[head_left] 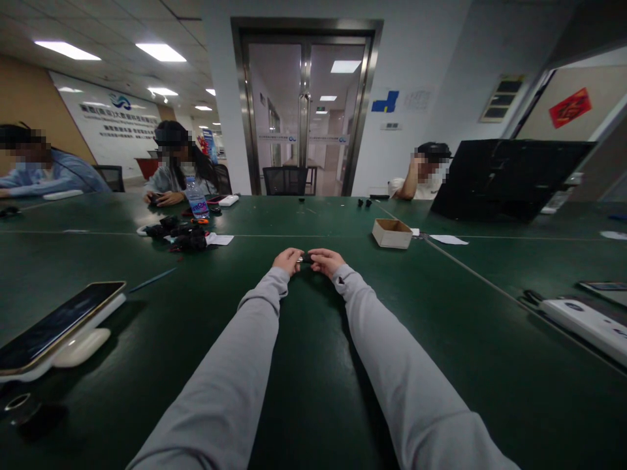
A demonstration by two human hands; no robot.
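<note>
My left hand and my right hand meet far out over the green table, arms stretched in grey sleeves. Between the fingertips of both hands sits a small black object with a silvery end, too small to identify. Both hands pinch it, the left on its silvery end, the right on its dark end. It lies low, at or just above the tabletop.
A small open cardboard box stands right of my hands. Black parts and a water bottle lie far left. A phone on a white case is near left, a white device near right, a laptop beyond. Three people sit across the table.
</note>
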